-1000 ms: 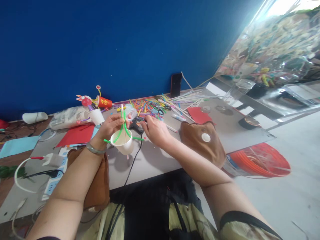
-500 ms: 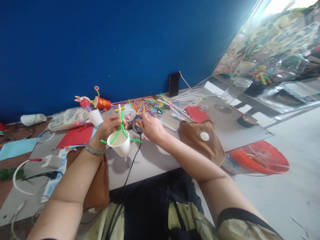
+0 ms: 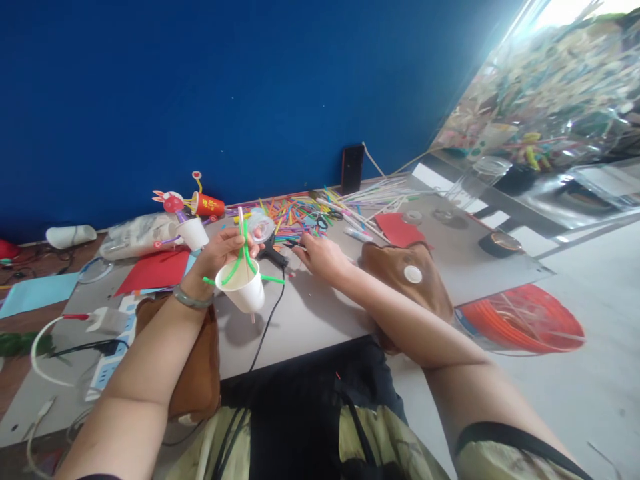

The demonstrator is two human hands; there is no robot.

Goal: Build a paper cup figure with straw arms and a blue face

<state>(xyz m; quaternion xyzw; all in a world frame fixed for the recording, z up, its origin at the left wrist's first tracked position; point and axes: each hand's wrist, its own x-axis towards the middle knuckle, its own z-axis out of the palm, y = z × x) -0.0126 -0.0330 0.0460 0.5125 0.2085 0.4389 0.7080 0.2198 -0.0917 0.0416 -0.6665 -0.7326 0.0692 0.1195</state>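
My left hand (image 3: pixel 230 248) is closed around green pipe cleaners (image 3: pixel 245 243) and a pale straw (image 3: pixel 241 217). They rise from a white paper cup (image 3: pixel 243 288), held tilted above the table. Green ends stick out at both sides of the cup, and the straw's tip pokes out below. A black glue gun (image 3: pixel 274 255) lies just right of this hand, its cord running toward me. My right hand (image 3: pixel 323 257) is low over the table beside the glue gun, fingers closed at a small dark object (image 3: pixel 295 245) whose kind is unclear.
Coloured sticks (image 3: pixel 295 210) and scissors (image 3: pixel 321 222) lie behind my hands. A phone (image 3: pixel 352 169) leans on the blue wall. Decorated cups (image 3: pixel 193 233) stand left, near red paper (image 3: pixel 153 272) and a power strip (image 3: pixel 113 353). A brown cushion (image 3: pixel 430 287) and red bucket (image 3: pixel 525 320) are right.
My right hand has moved right, away from the glue gun, which now lies on the table. My left hand still holds the cup assembly in much the same place.
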